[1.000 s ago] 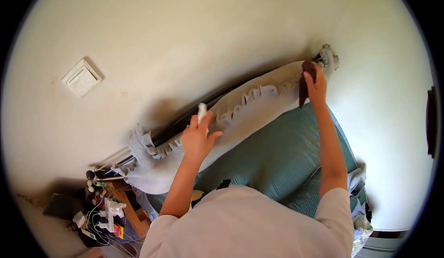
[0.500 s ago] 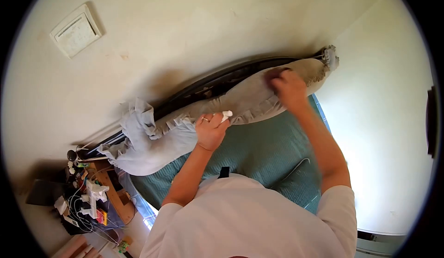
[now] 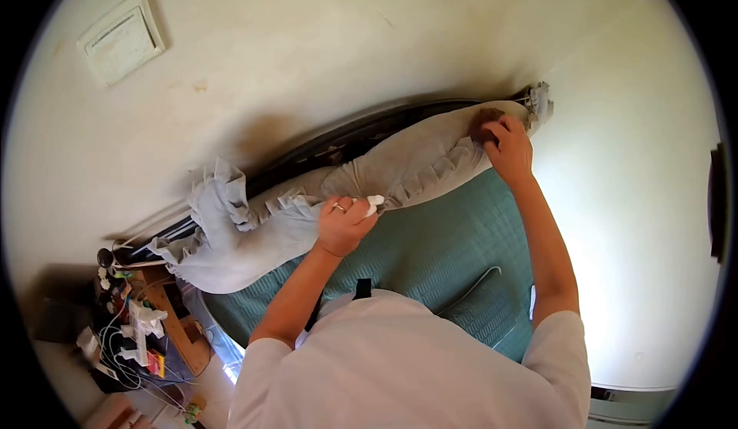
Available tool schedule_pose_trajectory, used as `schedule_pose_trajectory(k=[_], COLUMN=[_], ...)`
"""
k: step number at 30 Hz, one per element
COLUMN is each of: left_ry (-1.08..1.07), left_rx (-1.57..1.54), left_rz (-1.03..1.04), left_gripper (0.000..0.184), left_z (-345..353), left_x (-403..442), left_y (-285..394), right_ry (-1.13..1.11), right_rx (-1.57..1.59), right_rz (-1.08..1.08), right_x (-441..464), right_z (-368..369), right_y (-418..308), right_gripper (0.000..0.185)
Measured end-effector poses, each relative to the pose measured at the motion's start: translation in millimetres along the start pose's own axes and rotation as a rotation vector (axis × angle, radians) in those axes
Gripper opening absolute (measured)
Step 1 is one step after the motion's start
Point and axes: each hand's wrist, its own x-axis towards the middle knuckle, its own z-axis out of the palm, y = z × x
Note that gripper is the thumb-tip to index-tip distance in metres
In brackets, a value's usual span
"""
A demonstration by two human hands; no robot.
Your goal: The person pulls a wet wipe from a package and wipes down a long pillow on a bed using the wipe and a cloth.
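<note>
A pale grey ruffled cover (image 3: 407, 156) lies over a long padded headboard, with part of the dark frame (image 3: 307, 156) bare behind it. My left hand (image 3: 346, 223) is closed around a small white object (image 3: 374, 204), at the cover's lower edge near the middle. What the white object is I cannot make out. Toward the right end, my right hand (image 3: 509, 146) grips a dark brown cloth-like item (image 3: 486, 124) against the cover. Below the cover spreads a green quilted bedspread (image 3: 415, 252).
A white switch plate (image 3: 121, 38) is on the wall at upper left. At lower left, a wooden piece of furniture (image 3: 178, 317) stands beside white cables, a power strip (image 3: 140, 329) and small items. A folded green quilted piece (image 3: 483, 312) lies on the bed.
The view has shifted. My left hand has closed more around the white object and sits lower on the cover. My right hand moved left along the cover with the brown item, then slightly back right.
</note>
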Motion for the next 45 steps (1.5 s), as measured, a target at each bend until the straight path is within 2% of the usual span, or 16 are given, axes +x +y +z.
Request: schedule_pose_trajectory(k=[3, 5, 6, 12, 15, 17, 19, 26, 28, 30, 32, 37, 40, 42, 44, 45], left_ry=[0.011, -0.035, -0.033, -0.069, -0.017, 0.037, -0.001, 0.004, 0.012, 0.048, 0.002, -0.068, -0.035, -0.027, -0.135, -0.142], left_rx=[-0.032, 0.017, 0.02, 0.02, -0.009, -0.019, 0.006, 0.033, 0.029, 0.039, 0.068, 0.015, 0.088, 0.164, 0.296, 0.313], left_rz=[0.038, 0.035, 0.038, -0.023, 0.043, 0.002, 0.006, 0.04, 0.079, 0.067, 0.044, 0.048, 0.041, -0.077, -0.397, -0.411], left_gripper=[0.01, 0.01, 0.01, 0.009, 0.009, 0.008, 0.008, 0.009, 0.009, 0.009, 0.007, 0.01, 0.023, 0.034, 0.049, 0.049], left_z=[7.5, 6.0, 4.5, -0.8, 7.5, 4.4, 4.0, -0.1, 5.6, 6.4, 4.0, -1.9, -8.1, -23.0, -51.0, -57.3], left_x=[-0.1, 0.0, -4.6, -15.4, -15.6, -4.3, -12.2, -11.6, -5.9, -2.7, -4.6, -1.8, -5.3, -13.1, -14.6, -18.3], left_y=[-1.9, -5.4, -6.1, -0.1, -4.0, -5.9, -4.3, -2.0, -5.1, -4.7, -5.6, -5.1, -8.5, -15.3, -20.8, -24.3], right_ry=[-0.003, -0.456, -0.452, -0.223, -0.166, -0.252, -0.311, -0.214, -0.064, -0.076, -0.317, -0.204, -0.243, 0.036, 0.052, 0.075], right_rx=[0.164, 0.144, 0.143, -0.24, -0.002, 0.115, 0.16, -0.187, 0.022, 0.12, 0.142, -0.085, -0.109, 0.141, 0.341, 0.522], right_rz=[-0.378, -0.452, -0.453, -0.058, -0.098, -0.314, -0.365, 0.104, 0.064, -0.274, -0.39, 0.013, 0.146, 0.311, 0.218, 0.145], right_x=[33.9, 17.8, 8.9, 21.5, 51.1, 24.1, -3.9, -0.5, 22.1, 29.0, -7.7, -39.0, -12.5, 15.6, 31.9, 33.9], right_z=[8.6, 48.5, 62.7, 32.5, 27.9, 55.2, 69.3, 19.7, 10.5, 11.8, 37.4, 31.8, 11.6, 12.6, 16.4, 16.5], right_y=[-102.8, -144.1, -136.2, -28.7, -95.2, -149.2, -149.0, -23.6, -53.1, -124.3, -146.0, -22.8, -9.7, -16.6, -47.4, -69.7], right_gripper=[0.019, 0.027, 0.027, 0.013, 0.013, 0.016, 0.018, 0.02, 0.018, 0.022, 0.015, 0.016, 0.02, 0.026, 0.028, 0.031])
